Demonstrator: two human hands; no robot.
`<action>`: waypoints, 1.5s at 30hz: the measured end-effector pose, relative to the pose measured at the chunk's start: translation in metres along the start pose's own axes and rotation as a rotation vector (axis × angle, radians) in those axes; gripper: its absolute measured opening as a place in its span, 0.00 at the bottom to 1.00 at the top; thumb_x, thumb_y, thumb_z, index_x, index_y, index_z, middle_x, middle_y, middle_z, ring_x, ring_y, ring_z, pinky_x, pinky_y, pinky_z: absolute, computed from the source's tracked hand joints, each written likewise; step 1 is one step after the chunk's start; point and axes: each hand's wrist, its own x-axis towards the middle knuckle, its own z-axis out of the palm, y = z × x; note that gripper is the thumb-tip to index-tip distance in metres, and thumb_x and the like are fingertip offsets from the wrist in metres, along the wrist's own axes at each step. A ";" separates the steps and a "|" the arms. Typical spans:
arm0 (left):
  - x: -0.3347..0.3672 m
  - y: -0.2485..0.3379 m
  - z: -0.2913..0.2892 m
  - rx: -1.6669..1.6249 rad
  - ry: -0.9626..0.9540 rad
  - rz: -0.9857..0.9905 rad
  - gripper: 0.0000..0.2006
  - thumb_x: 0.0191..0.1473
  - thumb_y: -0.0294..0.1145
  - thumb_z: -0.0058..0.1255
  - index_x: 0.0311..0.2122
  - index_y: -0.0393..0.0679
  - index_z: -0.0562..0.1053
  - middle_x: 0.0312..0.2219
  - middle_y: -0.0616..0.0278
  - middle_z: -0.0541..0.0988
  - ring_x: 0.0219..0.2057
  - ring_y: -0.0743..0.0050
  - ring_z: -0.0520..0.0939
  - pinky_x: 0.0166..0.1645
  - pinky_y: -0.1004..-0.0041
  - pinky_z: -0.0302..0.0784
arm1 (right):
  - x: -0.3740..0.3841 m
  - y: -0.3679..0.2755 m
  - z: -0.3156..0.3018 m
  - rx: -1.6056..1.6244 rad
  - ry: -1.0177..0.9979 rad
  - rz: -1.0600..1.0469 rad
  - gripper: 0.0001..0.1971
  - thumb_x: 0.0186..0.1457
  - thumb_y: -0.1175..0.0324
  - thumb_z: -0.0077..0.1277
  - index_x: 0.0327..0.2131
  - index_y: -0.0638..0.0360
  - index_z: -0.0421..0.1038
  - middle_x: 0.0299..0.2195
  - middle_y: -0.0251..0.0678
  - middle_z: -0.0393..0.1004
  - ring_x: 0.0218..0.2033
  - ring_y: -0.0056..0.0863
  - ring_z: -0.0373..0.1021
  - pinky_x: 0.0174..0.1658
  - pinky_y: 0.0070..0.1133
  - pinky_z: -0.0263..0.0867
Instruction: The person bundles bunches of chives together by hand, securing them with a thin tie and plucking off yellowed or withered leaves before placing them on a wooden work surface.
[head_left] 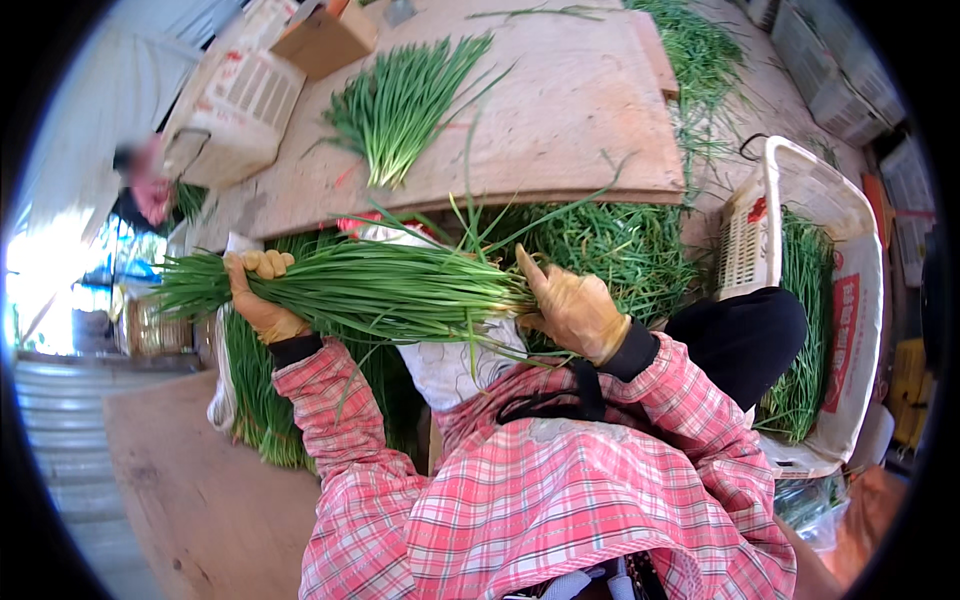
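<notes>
A thick bunch of green chives (390, 285) lies level across my lap, leafy tips to the left and pale cut ends to the right. My left hand (262, 298), in a tan glove, is wrapped round it near the tips. At the pale ends is my right hand (580, 308), gloved the same way, with finger and thumb closing on the stalks; its other fingertips are partly hidden. Several loose blades stick up beside the right hand. Beyond, another bunch of chives (400, 110) rests fanned out on the wooden board (570, 110).
Loose greens (610, 255) are heaped under the board's near edge. A white plastic crate (772, 215) at right holds more chives (803, 320). More chives (265, 400) stand at my left. A white basket (235, 115) and cardboard box (322, 40) occupy the far left; a person (150, 185) is behind them.
</notes>
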 end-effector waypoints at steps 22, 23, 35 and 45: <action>-0.040 -0.020 -0.098 -0.301 -0.094 0.257 0.19 0.61 0.38 0.33 0.16 0.50 0.57 0.08 0.73 0.59 0.10 0.83 0.57 0.20 0.77 0.52 | 0.073 -0.041 0.061 0.116 0.152 -0.025 0.14 0.44 0.58 0.54 0.20 0.60 0.71 0.21 0.43 0.72 0.23 0.40 0.70 0.27 0.34 0.63; -0.044 -0.018 -0.099 -0.296 -0.082 0.265 0.19 0.61 0.38 0.33 0.16 0.50 0.57 0.08 0.73 0.59 0.09 0.83 0.57 0.20 0.77 0.52 | 0.069 -0.040 0.059 0.014 0.146 -0.024 0.13 0.44 0.59 0.54 0.20 0.59 0.70 0.20 0.42 0.71 0.23 0.40 0.69 0.27 0.34 0.63; -0.065 -0.065 -0.157 -0.446 -0.021 0.201 0.19 0.61 0.40 0.30 0.17 0.52 0.51 0.11 0.75 0.50 0.13 0.82 0.52 0.23 0.77 0.49 | -0.039 0.077 0.046 -0.280 -0.089 0.291 0.18 0.38 0.53 0.60 0.21 0.58 0.68 0.18 0.38 0.71 0.21 0.36 0.71 0.24 0.31 0.65; -0.063 -0.065 -0.143 -0.501 -0.053 0.239 0.19 0.60 0.39 0.34 0.16 0.54 0.52 0.08 0.78 0.53 0.11 0.86 0.52 0.22 0.78 0.49 | 0.075 -0.014 0.026 0.051 -0.207 -0.381 0.44 0.35 0.49 0.61 0.56 0.54 0.55 0.49 0.41 0.66 0.47 0.40 0.65 0.43 0.29 0.66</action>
